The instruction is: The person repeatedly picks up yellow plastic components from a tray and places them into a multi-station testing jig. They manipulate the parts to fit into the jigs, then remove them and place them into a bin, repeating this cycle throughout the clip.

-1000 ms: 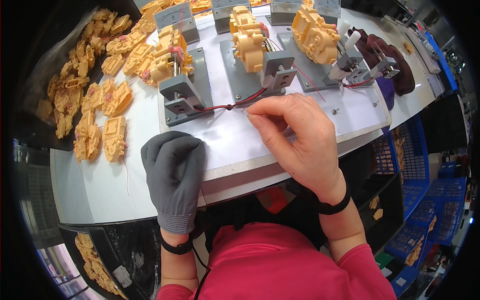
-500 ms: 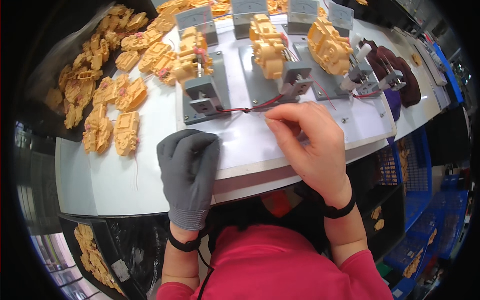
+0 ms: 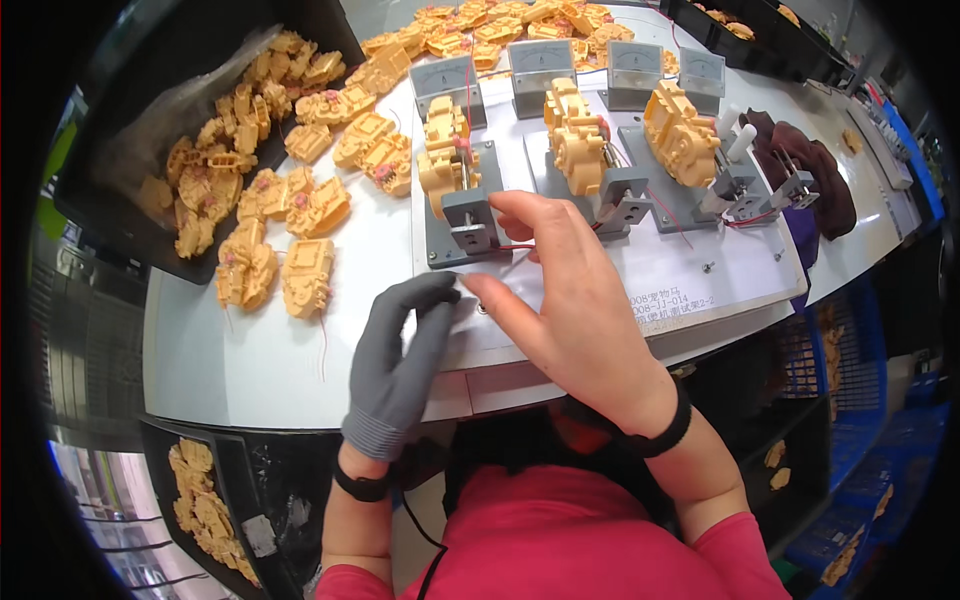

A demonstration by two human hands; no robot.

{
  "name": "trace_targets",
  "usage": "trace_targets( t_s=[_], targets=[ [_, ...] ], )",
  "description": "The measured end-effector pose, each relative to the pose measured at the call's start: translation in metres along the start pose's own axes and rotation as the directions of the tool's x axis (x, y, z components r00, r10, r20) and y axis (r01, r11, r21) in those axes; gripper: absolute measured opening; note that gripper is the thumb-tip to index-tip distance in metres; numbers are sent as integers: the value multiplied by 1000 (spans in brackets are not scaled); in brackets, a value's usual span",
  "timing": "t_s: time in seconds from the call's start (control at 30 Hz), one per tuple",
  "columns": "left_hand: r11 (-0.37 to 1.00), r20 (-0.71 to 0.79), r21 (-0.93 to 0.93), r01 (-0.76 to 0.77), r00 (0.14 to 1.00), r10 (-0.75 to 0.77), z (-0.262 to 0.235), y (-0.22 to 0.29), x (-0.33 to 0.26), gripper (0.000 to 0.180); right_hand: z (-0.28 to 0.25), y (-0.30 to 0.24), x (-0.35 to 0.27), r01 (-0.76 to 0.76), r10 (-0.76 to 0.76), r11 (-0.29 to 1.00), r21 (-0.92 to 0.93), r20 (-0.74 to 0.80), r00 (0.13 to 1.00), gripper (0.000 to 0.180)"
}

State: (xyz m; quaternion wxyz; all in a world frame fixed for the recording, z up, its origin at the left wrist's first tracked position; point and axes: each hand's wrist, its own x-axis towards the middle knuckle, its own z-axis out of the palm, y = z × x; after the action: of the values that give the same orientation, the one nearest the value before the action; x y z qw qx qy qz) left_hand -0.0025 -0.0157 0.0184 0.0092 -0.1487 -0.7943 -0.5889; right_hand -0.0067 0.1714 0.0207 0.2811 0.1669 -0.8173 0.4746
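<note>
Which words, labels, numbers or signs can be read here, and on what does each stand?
White sheet: dark printed lines, partly legible, left unquoted.
Grey meters: dial markings, too small to read.
Pale patch at lower left: too blurred to tell whether it bears writing.

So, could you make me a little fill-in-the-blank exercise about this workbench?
1. The glove on the left hand is ____ in colour.
2. The right hand is ____, with no glove on it.
3. Behind the mounted gearbox housings stand ____ analog meters.
4. The dark cloth lies to the ____ of those housings.

Missing words: gray; bare; four; right.
</note>
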Motion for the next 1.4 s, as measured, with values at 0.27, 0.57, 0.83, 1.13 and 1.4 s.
trace_targets(
  t_s=[0.27, 0.57, 0.83, 1.13, 1.4],
  targets=[
    [999, 166, -3, -42, 985, 42, -53, 39, 75, 42, 10, 9, 2, 1, 9, 981, 192, -53, 999, 56],
    [919, 345, 333, 209, 881, -325, -18, 84, 142, 74, 7, 11, -2, 74, -75, 976, 204, -3, 997, 45],
    [903, 287, 418, 99, 929, -235, -9, 59, 148, 88, -7, -3, -2, -252, 143, 889, 381, 293, 945, 41],
    [884, 220, 418, 209, 921, -321, 1, 70, 154, 95, 3, 12, -1, 132, -122, 951, 281, -52, 991, 35],
    [774, 254, 624, 112, 907, -336, -6, 61, 173, 80, 4, 3, -1, 63, -89, 909, 412, 43, 995, 28]
  ],
)
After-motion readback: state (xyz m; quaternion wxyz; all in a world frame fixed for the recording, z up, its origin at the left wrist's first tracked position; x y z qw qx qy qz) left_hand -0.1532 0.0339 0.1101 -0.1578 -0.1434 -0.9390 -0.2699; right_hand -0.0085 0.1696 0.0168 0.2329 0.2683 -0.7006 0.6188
